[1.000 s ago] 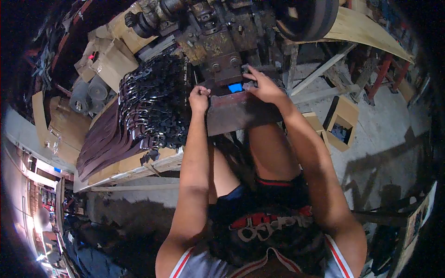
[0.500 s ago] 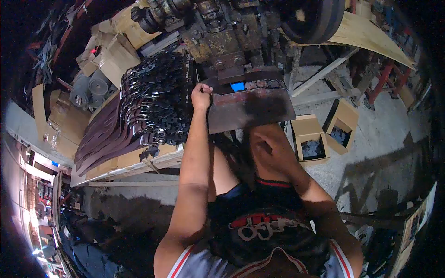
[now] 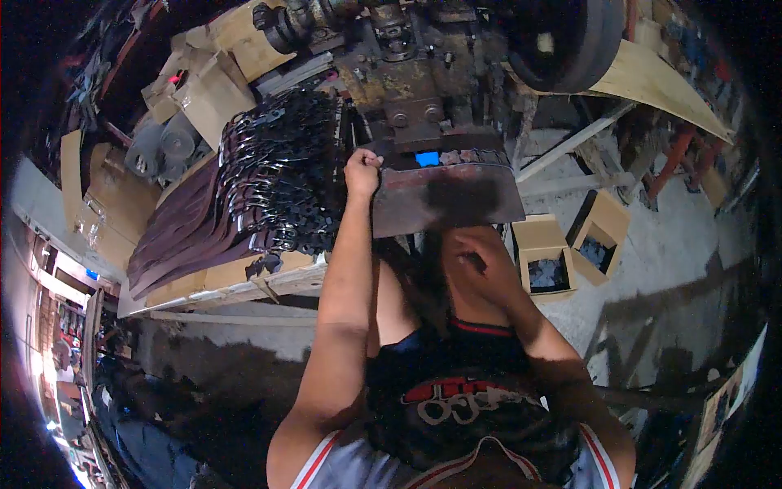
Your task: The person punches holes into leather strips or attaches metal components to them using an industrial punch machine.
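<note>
Head view | left hand (image 3: 363, 171), fingers curled, hold unclear, at left end of plate (image 3: 403, 196) before press (image 3: 411, 114) | plate's long axis runs rightward from those fingers; left hand nearer | right hand (image 3: 487, 259) over thigh (image 3: 472, 303); fingers bent, hold unclear

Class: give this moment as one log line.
left hand: curled at left end of dark, flat metal plate; right hand: over thigh, contents unclear; brown buckled straps: piled left of plate

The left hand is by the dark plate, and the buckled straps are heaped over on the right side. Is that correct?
Not quite: the head view shows the buckled straps heaped on the left side. The left hand is indeed by the dark plate.
</note>
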`<state>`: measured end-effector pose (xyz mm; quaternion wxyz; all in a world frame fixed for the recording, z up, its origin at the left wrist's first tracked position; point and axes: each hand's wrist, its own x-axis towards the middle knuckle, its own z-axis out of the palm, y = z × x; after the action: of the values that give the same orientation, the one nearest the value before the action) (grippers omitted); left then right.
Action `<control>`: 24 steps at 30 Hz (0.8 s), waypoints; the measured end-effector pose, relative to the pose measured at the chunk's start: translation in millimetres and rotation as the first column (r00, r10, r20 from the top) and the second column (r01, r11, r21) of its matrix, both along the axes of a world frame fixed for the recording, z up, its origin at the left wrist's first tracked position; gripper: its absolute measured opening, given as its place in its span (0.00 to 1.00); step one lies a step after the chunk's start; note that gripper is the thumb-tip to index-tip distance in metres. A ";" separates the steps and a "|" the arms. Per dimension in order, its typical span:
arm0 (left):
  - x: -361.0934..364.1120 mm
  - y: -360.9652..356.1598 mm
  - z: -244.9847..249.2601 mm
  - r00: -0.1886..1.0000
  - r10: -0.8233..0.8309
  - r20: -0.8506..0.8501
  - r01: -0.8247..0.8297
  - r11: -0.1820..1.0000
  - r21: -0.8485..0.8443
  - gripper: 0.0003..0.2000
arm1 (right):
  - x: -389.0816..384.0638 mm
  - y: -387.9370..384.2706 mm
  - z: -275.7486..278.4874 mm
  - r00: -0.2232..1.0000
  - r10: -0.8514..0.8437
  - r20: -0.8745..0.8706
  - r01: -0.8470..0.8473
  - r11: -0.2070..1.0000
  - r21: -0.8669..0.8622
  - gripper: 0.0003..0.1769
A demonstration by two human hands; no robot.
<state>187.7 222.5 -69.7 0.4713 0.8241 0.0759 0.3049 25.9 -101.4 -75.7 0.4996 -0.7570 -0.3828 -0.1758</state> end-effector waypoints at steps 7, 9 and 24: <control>-19.6 -19.3 21.9 0.993 0.114 0.020 -0.115 0.990 0.082 0.06 | -0.1 -1.4 -2.2 0.999 -0.020 0.027 0.022 0.999 -0.047 0.20; -19.1 -18.3 22.0 0.992 0.127 0.017 -0.128 0.987 0.100 0.06 | -1.2 -0.9 -1.8 1.000 -0.026 -0.005 0.026 0.999 -0.032 0.20; -16.4 -16.2 17.7 0.995 0.091 0.035 -0.093 0.995 0.031 0.05 | 170.8 53.7 53.2 0.988 -0.152 0.030 0.155 0.962 -0.225 0.30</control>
<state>171.3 206.3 -52.0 0.4447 0.8219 0.1009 0.3414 196.7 -47.7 -22.5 0.3925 -0.8353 -0.3436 -0.1738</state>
